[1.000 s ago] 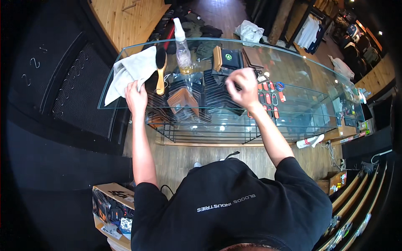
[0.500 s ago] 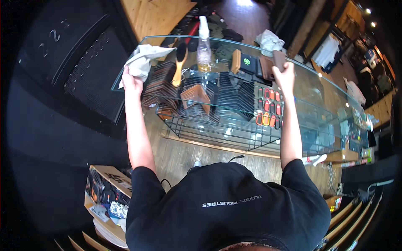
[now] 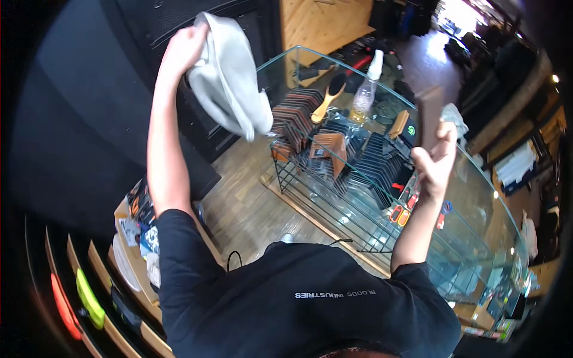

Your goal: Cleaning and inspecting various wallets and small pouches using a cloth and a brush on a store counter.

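My left hand (image 3: 184,52) is closed on a pale grey cloth (image 3: 230,74), which hangs in folds left of the glass display case (image 3: 471,232). In my right hand (image 3: 437,162) a flat brown wallet (image 3: 428,116) stands upright above the case, gripped at its lower end between thumb and fingers. A wooden-handled brush (image 3: 324,110) with dark bristles and a clear spray bottle (image 3: 364,95) with yellowish liquid are on the case, between my hands. Behind my right hand, a tan wallet (image 3: 399,124) and a second pale cloth (image 3: 455,119) show partly.
Rows of dark wallets (image 3: 295,113), an open tan wallet (image 3: 328,146) and orange-and-red small items (image 3: 399,213) show in or on the case. A black wire rack (image 3: 292,179) is below. A filled cardboard box (image 3: 134,221) stands at my left, near slatted shelves (image 3: 95,268).
My left hand has lifted the cloth off the case's left end. My right hand has raised the brown wallet. The view has turned, so the case appears slanted.
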Available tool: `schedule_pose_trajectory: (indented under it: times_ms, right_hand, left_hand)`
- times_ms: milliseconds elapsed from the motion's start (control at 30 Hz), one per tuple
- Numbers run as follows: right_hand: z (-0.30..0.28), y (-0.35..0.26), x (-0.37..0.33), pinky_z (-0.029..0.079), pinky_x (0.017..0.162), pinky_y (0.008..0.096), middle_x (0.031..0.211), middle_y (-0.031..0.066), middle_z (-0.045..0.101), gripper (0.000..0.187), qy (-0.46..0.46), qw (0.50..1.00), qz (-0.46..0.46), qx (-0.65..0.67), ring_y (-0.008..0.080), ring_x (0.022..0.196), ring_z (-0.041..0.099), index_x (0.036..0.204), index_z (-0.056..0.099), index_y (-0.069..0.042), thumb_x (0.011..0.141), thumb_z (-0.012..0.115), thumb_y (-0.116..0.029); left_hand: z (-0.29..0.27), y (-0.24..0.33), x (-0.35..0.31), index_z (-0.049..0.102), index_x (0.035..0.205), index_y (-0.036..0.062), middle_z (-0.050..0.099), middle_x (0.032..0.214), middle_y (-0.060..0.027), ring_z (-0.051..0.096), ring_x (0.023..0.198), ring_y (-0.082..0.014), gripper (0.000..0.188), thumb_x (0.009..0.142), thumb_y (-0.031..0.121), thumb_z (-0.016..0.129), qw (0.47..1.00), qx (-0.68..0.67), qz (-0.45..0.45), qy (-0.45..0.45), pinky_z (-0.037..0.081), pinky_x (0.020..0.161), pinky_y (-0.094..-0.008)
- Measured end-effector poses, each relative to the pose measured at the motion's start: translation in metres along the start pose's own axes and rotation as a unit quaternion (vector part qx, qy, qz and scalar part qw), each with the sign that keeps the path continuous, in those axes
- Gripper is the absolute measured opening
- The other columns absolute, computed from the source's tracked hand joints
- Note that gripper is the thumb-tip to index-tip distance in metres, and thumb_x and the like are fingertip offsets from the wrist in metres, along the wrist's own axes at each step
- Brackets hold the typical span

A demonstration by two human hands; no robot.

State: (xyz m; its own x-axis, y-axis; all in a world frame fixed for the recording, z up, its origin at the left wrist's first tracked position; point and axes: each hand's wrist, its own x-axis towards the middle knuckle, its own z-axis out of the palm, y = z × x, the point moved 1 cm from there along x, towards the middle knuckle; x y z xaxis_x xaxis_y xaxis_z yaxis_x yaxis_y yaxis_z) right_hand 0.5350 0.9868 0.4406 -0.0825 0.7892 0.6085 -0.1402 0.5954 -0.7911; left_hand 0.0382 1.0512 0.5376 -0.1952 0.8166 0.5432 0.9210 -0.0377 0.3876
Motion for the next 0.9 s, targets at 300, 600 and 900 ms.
schedule_pose_trajectory:
  times_ms: [300, 600, 900]
  right_hand:
    - [0.08, 0.064, -0.032, 0.031, 0.044, 0.0161, 0.091, 0.0003, 0.056, 0.028, -0.163, 0.944, 0.212, 0.193, 0.002, 0.06, 0.045, 0.113, 0.049, -0.011, 0.091, 0.067, -0.013]
    - [0.147, 0.052, -0.071, 0.04, 0.052, 0.0178, 0.118, 0.0068, 0.056, 0.052, -0.23, 0.834, 0.278, 0.417, 0.0052, 0.073, 0.052, 0.138, 0.042, -0.003, 0.093, 0.065, -0.011]
    - [0.17, 0.078, -0.127, 0.047, 0.06, 0.0251, 0.099, 0.0065, 0.059, 0.045, -0.291, 0.85, 0.344, 0.273, 0.0099, 0.067, 0.055, 0.133, 0.045, -0.001, 0.091, 0.062, -0.003]
  left_hand:
    - [-0.055, -0.02, -0.15, 0.07, 0.105, 0.0037, 0.07, 0.091, -0.0003, 0.065, 0.083, -0.0073, 0.028, 0.094, 0.029, 0.065, 0.761, -0.515, -0.287, -0.27, 0.053, 0.076, -0.0231]
    - [-0.101, 0.049, -0.306, 0.046, 0.135, 0.0032, 0.057, 0.127, -0.018, 0.056, 0.12, -0.0332, 0.041, 0.099, 0.023, 0.045, 0.652, -0.75, -0.041, 0.107, 0.046, 0.102, -0.0408]
    - [0.087, 0.169, -0.416, 0.036, 0.144, 0.0045, 0.052, 0.132, -0.0127, 0.05, 0.123, -0.0219, 0.048, 0.1, 0.019, 0.047, 0.769, -0.609, -0.188, 0.048, 0.042, 0.103, -0.0318]
